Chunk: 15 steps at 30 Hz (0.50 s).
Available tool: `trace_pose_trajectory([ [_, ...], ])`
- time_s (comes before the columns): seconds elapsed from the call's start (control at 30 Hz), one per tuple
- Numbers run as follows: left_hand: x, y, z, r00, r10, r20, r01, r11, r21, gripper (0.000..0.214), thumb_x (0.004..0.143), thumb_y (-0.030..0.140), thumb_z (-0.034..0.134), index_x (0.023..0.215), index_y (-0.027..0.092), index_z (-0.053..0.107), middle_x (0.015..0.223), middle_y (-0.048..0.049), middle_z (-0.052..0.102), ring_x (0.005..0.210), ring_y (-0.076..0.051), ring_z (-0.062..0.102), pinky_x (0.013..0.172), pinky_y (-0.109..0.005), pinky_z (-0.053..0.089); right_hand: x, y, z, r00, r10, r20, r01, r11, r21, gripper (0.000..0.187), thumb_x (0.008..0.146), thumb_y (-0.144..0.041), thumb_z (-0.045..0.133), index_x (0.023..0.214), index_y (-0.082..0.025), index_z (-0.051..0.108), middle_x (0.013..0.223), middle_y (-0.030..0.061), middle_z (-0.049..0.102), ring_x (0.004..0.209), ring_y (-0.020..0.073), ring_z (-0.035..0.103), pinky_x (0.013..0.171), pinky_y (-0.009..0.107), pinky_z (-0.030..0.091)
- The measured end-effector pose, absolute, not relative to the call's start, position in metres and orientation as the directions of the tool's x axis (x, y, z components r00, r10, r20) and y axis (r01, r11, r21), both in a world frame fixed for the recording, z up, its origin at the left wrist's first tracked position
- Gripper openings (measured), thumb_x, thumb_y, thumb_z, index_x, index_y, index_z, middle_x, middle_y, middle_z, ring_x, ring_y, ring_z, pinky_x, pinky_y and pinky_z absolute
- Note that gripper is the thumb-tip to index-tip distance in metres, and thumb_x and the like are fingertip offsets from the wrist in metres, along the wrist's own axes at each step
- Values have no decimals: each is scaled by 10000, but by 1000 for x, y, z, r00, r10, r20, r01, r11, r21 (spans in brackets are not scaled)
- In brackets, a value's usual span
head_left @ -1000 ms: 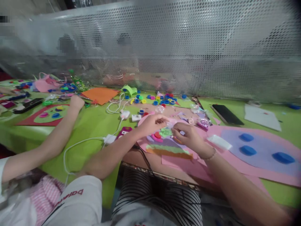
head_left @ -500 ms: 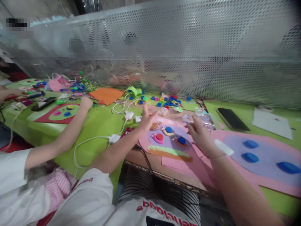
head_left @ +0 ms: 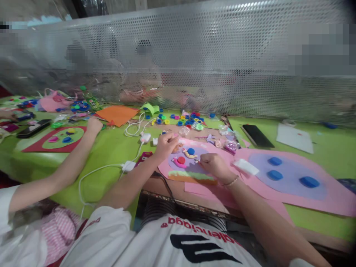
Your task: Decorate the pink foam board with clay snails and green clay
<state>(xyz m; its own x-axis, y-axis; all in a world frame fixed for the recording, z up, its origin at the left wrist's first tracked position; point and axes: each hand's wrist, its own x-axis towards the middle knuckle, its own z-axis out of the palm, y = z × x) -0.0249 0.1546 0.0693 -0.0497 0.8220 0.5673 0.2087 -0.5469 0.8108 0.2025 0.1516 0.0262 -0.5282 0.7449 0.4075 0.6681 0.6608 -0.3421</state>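
Observation:
A small pink craft sheet (head_left: 174, 171) with a purple oval lies at the table's near edge. On the oval sit a red button (head_left: 181, 160), a blue button (head_left: 190, 151) and curled snail shapes. A green strip (head_left: 191, 174) runs over an orange one along the bottom. My left hand (head_left: 166, 142) is curled closed at the sheet's upper left corner. My right hand (head_left: 213, 165) rests on the sheet's right side, fingers pinched together by the purple oval. What either hand holds is too small to make out.
Another person's arm reaches from the left, the hand (head_left: 94, 124) beside a red sheet (head_left: 30, 146) with a green oval. Also here: a pile of coloured rings (head_left: 189, 119), an orange sheet (head_left: 118, 113), a white cable with charger (head_left: 128, 165), a black phone (head_left: 257, 135), white paper (head_left: 294, 138), a larger pink sheet (head_left: 336, 198) and a perforated metal screen (head_left: 222, 55).
My left hand has closed and drawn back to the sheet's corner. My right hand has dropped from above the table onto the sheet and now covers the lower blue button.

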Motion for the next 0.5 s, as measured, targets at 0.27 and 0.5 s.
trace_pose_trajectory([
  [0.27, -28, 163, 65, -403, 623, 671, 226, -642, 732, 356, 861, 293, 516, 622, 208, 267, 580, 65, 260, 515, -89, 274, 522, -259, 275, 203, 148, 23, -581, 696, 423, 652, 709, -270, 341, 812, -221, 408, 498, -191, 279, 477, -33, 353, 469, 83, 306, 487, 225, 234],
  [0.5, -29, 150, 80, -532, 208, 821, 502, -703, 504, 422, 873, 238, 489, 571, 184, 199, 665, 36, 293, 642, -95, 350, 625, -260, 345, 199, 142, 23, -612, 643, 459, 603, 756, -254, 373, 884, -220, 361, 516, -189, 304, 498, -31, 364, 486, 83, 329, 511, 223, 258],
])
